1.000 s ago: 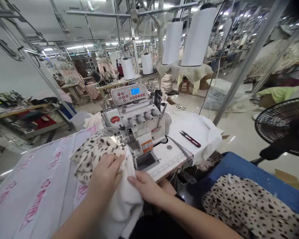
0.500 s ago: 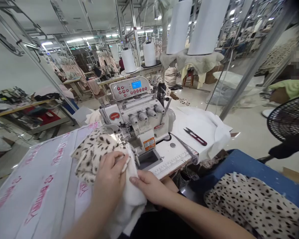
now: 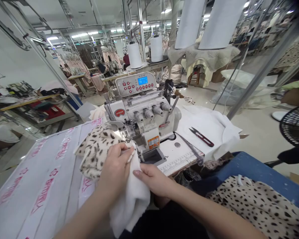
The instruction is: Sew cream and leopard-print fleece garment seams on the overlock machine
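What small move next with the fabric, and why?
Perhaps ease the fabric slightly toward the machine's lit sewing area: the fabric lies right up against that spot, the left hand holds it close by, and the right hand pinches its white part.

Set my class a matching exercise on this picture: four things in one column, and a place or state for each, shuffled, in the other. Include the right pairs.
Column one:
1. Right hand
2. Snips
3. Display
4. Blue bin

Column two:
A. Lit, on top of the sewing machine
B. Has black-spotted fabric inside
C. Pinching white cloth
D. Lying on a white sheet

Right pairs: 1-C, 2-D, 3-A, 4-B
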Demonstrator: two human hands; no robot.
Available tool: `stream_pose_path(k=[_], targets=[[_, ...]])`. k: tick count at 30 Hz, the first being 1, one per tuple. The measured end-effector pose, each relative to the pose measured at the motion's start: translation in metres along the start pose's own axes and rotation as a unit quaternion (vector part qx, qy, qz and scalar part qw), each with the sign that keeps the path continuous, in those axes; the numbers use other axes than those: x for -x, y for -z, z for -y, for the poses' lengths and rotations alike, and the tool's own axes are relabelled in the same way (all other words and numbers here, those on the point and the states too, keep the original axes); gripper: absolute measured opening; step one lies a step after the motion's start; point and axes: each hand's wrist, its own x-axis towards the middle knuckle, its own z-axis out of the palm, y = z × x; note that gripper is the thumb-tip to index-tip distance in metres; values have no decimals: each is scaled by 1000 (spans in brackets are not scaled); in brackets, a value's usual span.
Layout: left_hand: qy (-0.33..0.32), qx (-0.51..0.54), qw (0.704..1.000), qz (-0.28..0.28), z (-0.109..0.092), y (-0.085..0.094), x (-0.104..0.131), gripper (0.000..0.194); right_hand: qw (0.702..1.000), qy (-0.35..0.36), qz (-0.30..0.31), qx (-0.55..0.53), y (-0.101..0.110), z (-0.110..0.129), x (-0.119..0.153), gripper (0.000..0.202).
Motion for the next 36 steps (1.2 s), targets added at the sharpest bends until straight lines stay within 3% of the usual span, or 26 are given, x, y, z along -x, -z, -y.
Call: stream_pose_path(k=[5,12,23,31,36], targets=[[-19,-54,998,-6,-5,2,-1,26,998,8,-17,52,3,-3,-3,29],[11,-66,998,-22,-19,-2,0,17,992,9,-25,121,3,7,5,25],[-4,-80,996,31,0,-1,-15,20,990,45,-42,127,8,1,-16,26],[55,-101,993,-12,-16,19,2,19,992,11,-32,126,6,0,-6,30],[36,-106,993,21,-24,9,-2,21,993,28,-22,110,5,2,1,29]])
